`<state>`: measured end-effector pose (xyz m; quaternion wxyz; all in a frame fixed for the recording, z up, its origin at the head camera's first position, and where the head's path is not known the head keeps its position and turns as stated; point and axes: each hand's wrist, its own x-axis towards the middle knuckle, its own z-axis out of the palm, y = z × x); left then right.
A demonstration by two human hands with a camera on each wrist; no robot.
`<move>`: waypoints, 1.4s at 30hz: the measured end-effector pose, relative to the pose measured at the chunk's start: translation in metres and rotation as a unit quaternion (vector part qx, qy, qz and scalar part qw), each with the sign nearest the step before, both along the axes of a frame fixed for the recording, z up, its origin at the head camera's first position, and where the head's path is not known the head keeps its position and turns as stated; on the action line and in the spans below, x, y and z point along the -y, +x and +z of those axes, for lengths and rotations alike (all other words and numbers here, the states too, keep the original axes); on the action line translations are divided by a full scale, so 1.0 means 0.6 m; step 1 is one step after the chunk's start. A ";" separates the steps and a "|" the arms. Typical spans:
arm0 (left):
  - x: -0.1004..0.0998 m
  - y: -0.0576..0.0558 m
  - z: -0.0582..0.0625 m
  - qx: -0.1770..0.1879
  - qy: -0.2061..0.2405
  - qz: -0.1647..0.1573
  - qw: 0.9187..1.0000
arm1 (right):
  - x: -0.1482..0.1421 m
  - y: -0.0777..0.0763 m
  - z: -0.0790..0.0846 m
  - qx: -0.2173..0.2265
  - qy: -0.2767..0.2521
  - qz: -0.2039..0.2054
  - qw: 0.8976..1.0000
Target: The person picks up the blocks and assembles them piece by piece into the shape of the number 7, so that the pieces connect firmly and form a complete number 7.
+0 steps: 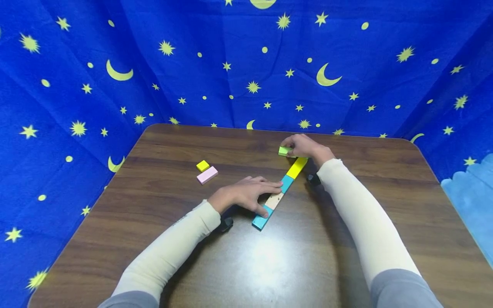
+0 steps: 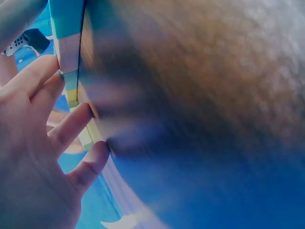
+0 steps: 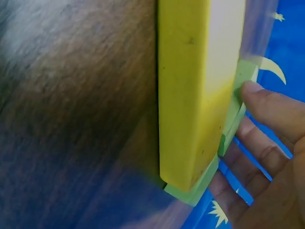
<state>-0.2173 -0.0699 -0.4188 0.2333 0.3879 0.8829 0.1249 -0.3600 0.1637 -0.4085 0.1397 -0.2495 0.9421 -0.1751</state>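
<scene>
A slanting row of flat blocks lies on the table: a near teal block (image 1: 259, 222), a cream block with dark spots (image 1: 273, 201), another teal block (image 1: 286, 183) and a yellow block (image 1: 297, 168). My left hand (image 1: 246, 192) rests along it, fingers extended and spread, thumb on the near teal block, fingertips on the other teal one. At the far end, my right hand (image 1: 304, 146) pinches a light green block (image 3: 243, 74) between thumb and fingers. A second green block (image 3: 190, 193) sits against the yellow block's end, mostly covered by the hand in the head view.
To the left lie a small yellow block (image 1: 202, 166) and a pink block (image 1: 207, 175), close together. A blue curtain (image 1: 215, 51) with stars and moons hangs behind the brown table (image 1: 115, 239). Dark wrist cameras sit under both wrists.
</scene>
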 end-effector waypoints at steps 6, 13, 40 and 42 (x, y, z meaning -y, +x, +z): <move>0.000 0.000 0.000 0.003 0.003 0.001 1.000 | -0.011 -0.003 -0.006 0.025 -0.022 -0.035 0.999; -0.002 0.001 0.002 0.006 0.004 0.004 1.000 | -0.016 0.000 -0.008 0.040 -0.038 -0.050 0.997; 0.001 0.004 0.005 0.001 0.007 0.003 1.000 | -0.068 0.032 0.004 -0.107 -0.052 0.022 0.993; 0.002 0.004 0.004 -0.001 0.008 0.004 1.000 | -0.071 0.037 0.002 -0.121 -0.045 0.043 0.991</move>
